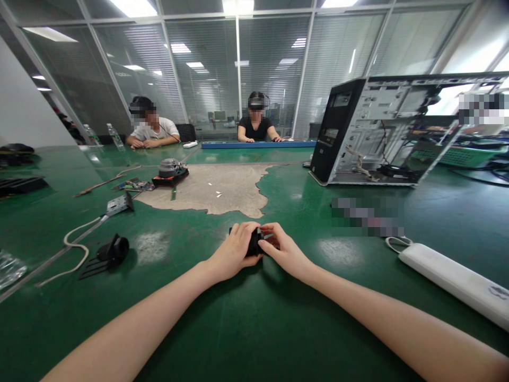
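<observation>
Near the middle of the green table (238, 329), both my hands are closed on a small black object (254, 244). Its kind is mostly hidden by my fingers. My left hand (236, 249) wraps over its left side and top, thumb underneath. From the right, my right hand (284, 246) grips its other end between thumb and bent fingers. Left of my hands lies a black plastic bracket (107, 252) with a round opening and a slotted flat part.
An open computer case (358, 132) stands at right, behind a white power strip (453, 276). A cooler on a motherboard piece (170, 172) sits back left. A metal box with a cable (119, 204) lies left. Two people (153, 130) sit across the table.
</observation>
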`<state>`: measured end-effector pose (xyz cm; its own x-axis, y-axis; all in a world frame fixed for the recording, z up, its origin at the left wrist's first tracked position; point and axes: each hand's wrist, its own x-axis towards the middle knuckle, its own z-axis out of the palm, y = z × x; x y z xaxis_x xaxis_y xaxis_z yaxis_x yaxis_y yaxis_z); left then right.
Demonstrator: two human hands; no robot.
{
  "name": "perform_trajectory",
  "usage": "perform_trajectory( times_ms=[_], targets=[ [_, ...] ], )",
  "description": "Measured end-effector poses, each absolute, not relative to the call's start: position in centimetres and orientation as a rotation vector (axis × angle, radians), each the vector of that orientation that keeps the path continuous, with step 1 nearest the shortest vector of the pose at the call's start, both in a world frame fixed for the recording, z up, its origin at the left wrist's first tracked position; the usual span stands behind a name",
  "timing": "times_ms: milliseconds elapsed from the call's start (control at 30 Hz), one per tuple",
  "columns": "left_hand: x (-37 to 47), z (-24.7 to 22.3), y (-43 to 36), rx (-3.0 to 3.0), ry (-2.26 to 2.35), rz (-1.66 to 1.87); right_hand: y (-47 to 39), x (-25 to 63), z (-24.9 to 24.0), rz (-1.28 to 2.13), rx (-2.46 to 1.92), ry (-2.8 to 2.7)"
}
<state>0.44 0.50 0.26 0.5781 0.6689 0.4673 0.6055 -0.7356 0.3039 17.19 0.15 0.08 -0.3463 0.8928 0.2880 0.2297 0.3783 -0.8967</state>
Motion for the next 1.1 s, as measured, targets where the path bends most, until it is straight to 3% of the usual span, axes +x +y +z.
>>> perform_trajectory(
  times_ms=[333, 667, 933, 1100],
  targets=[
    [0.46, 0.36, 0.49, 2.714, 1.082, 0.85, -0.15, 17.36, 0.14, 0.75, -0.856, -1.868],
    [0.42, 0.14, 0.55, 2.714, 1.097, 0.851, 0.07, 17.14, 0.21, 1.033, -0.989, -1.82],
    [0.36, 0.2, 0.57, 2.723, 1.082, 0.859, -0.18, 17.33, 0.11, 0.748, -0.892, -1.855],
    [0.41, 0.2, 0.55, 2.702, 1.092, 0.864, 0.1, 17.25, 0.05, 0.913, -0.97, -1.807]
  ],
)
